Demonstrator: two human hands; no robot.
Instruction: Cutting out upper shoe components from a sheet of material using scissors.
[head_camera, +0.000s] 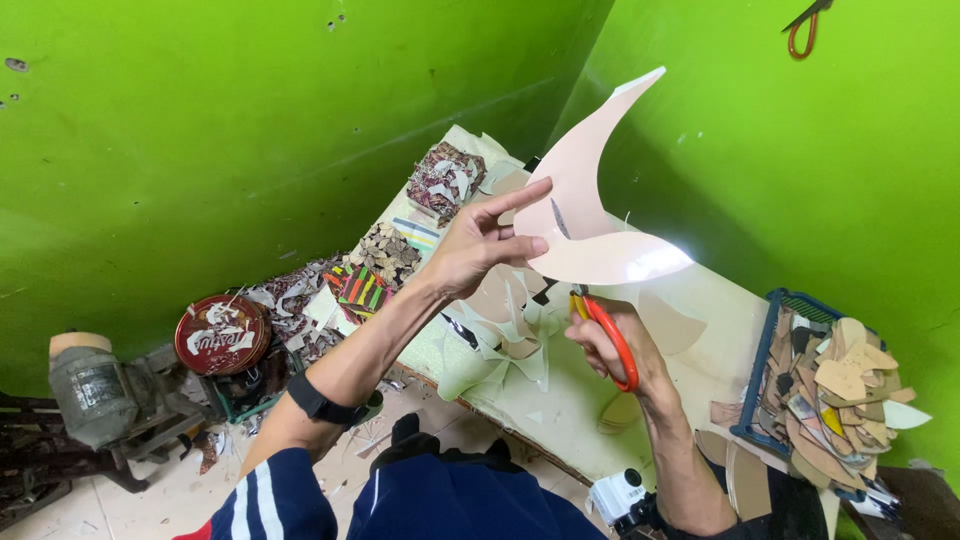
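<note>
Pink sheet (600, 215) pinched by left hand (480, 245) at nine o'clock; right hand (615, 345) grips orange scissors (608, 335) below—best kept taut, I judge.

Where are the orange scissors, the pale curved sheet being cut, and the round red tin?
orange scissors (612, 340), head view, on the orange handle loop.
pale curved sheet (590, 215), head view, on its broad middle.
round red tin (222, 334), head view, on the lid's centre.
</note>
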